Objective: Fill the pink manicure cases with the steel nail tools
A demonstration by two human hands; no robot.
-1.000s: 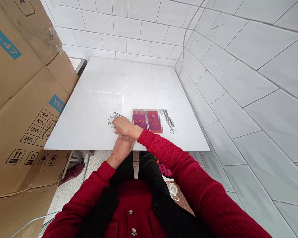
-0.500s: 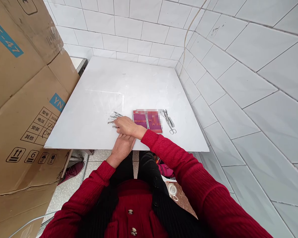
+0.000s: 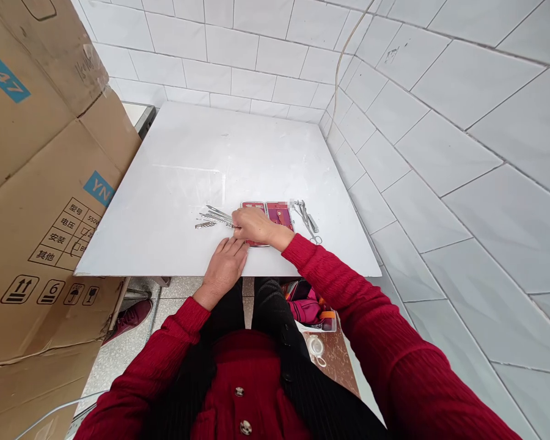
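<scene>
My right hand [image 3: 255,225] is closed in a pinch over the left half of an open case [image 3: 255,244] with a red and purple lining. A small silver manicure tool [image 3: 230,224] shows at its fingertips, mostly covered. Just left of it, several slim metal manicure tools [image 3: 216,214] lie in a loose bunch beside a short silver piece [image 3: 205,225]. My left hand [image 3: 224,264] rests near the table's front edge, fingers stretched out and holding nothing. Right of the case lie scissors [image 3: 315,240] and other silver tools [image 3: 304,214].
The white table [image 3: 183,140] meets tiled walls [image 3: 394,153] at the back and right. A large cardboard box [image 3: 50,183] stands along the left side. Below the front edge are a container of colourful items [image 3: 307,308] and a maroon shoe [image 3: 131,315].
My right hand has moved right, from the loose tools onto the case's left half. My left hand stays near the table edge, its fingers now more visible. The view has shifted slightly.
</scene>
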